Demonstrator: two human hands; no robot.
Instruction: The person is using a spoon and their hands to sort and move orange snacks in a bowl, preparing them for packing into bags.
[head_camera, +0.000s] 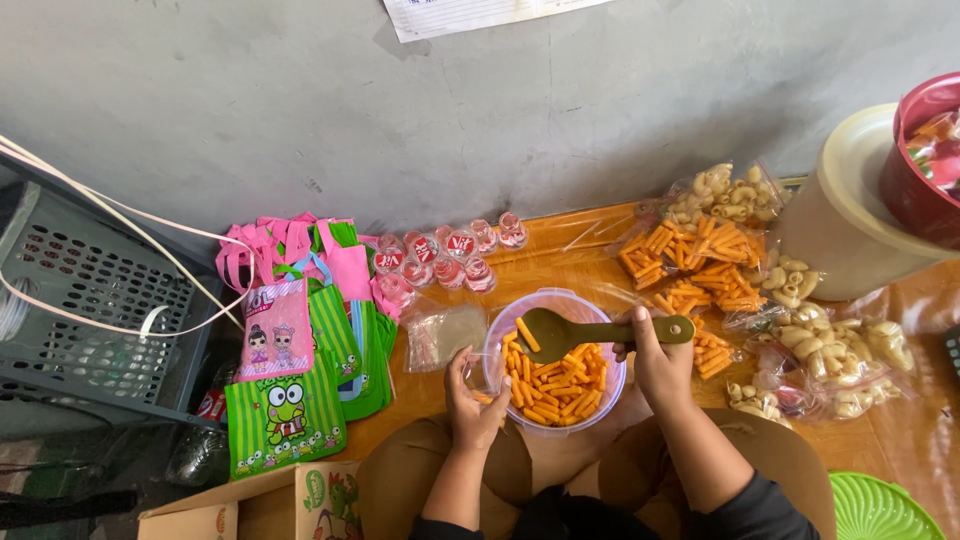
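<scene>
One orange-brown table (560, 255) against grey concrete wall (420, 110)

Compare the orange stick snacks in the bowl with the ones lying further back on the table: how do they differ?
The orange sticks in the bowl lie loose and uncovered; the packed orange sticks sit sealed in small clear bags. The bowl's sticks are beside both hands, the right hand holding a green spoon over them; the bagged ones lie untouched. Both look alike.
</scene>
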